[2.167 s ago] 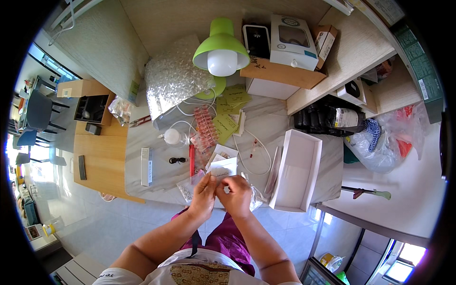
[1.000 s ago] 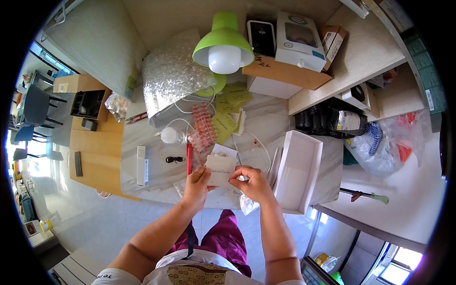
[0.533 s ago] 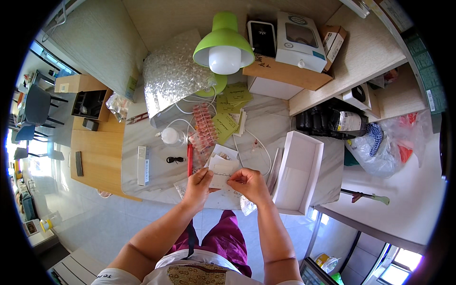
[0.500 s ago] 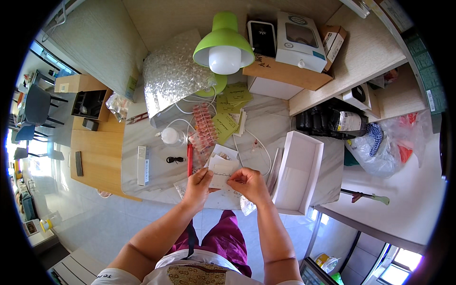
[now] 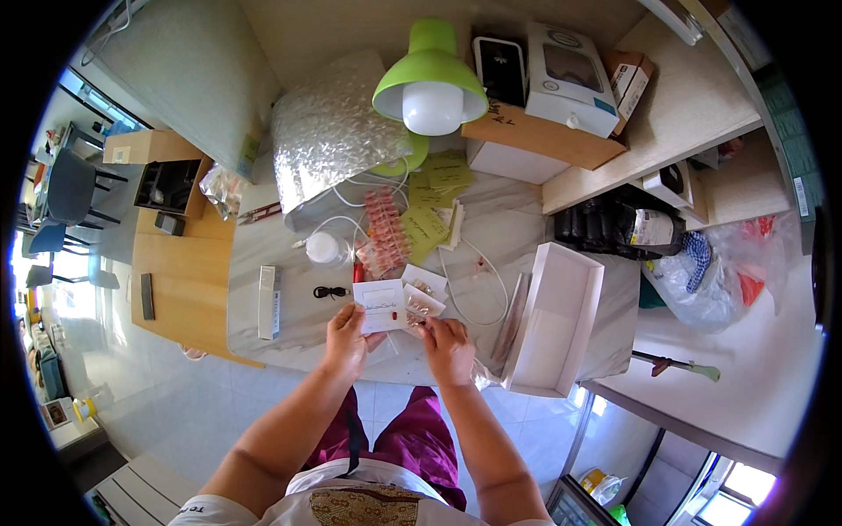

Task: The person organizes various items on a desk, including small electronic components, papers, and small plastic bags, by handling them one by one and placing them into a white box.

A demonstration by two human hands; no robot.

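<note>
A white card [image 5: 381, 298] with dark script on it is gripped at its lower left by my left hand [image 5: 344, 344]. To its right, my right hand [image 5: 450, 351] has its thumb and finger pinched at some small reddish-brown pieces; what sits between the fingertips is too small to make out. Right beside these lie small white cards [image 5: 426, 282] and a little clear packet [image 5: 423, 303]. Beyond the held card are a red stick-like thing [image 5: 358, 270], partly covered, and a sheet of pink blister-like strips [image 5: 384, 230].
An open white box [image 5: 554, 326] stands at the right of the marbled table. Green cards [image 5: 424, 226], a white round jar [image 5: 323, 249], a coiled black cable [image 5: 330, 292] and a slim white box [image 5: 269, 302] lie around. Farther back are a green lamp [image 5: 430, 79] and bubble wrap [image 5: 338, 140].
My right hand has come off the white card and now pinches by the small pieces to its right. The card has shifted left in my left hand. The whole view has moved slightly.
</note>
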